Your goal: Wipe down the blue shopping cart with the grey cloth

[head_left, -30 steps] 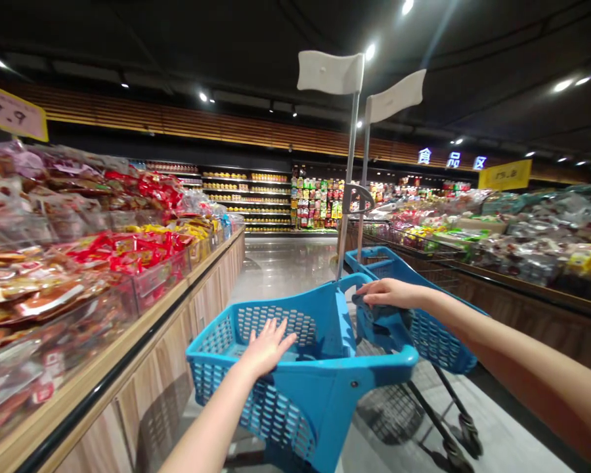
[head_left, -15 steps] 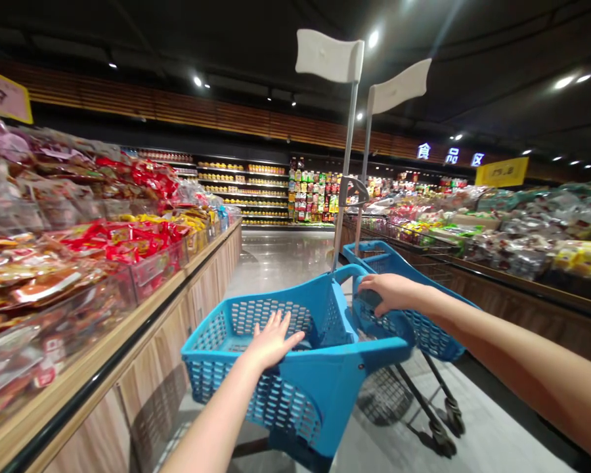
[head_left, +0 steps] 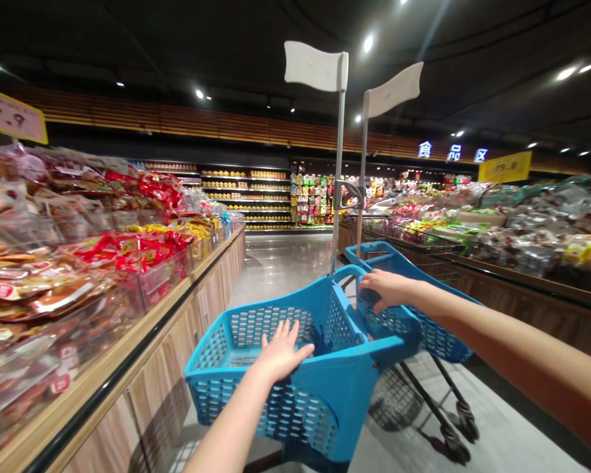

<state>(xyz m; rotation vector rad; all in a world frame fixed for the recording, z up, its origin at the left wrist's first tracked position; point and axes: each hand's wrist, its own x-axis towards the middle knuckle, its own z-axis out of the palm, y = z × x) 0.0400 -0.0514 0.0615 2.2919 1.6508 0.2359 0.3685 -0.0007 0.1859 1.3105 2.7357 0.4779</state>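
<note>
Two blue plastic shopping carts stand in a store aisle, each with a pole bearing a white flag (head_left: 315, 66). My left hand (head_left: 280, 351) lies flat with fingers spread on the near rim of the closer cart (head_left: 320, 387). My right hand (head_left: 387, 289) curls over the rear rim of the farther cart (head_left: 423, 322), gripping it. Both baskets look empty.
A long wooden counter (head_left: 177, 315) with bins of packaged snacks (head_left: 79, 256) runs along the left. Another snack display (head_left: 522, 243) lines the right. The shiny aisle floor (head_left: 280, 263) leads to stocked shelves (head_left: 256, 197) at the back. Yellow price signs hang overhead.
The closer cart has swung slightly so its front points more to the left. My left hand slid a little right along its rim. My right hand stays on the farther cart.
</note>
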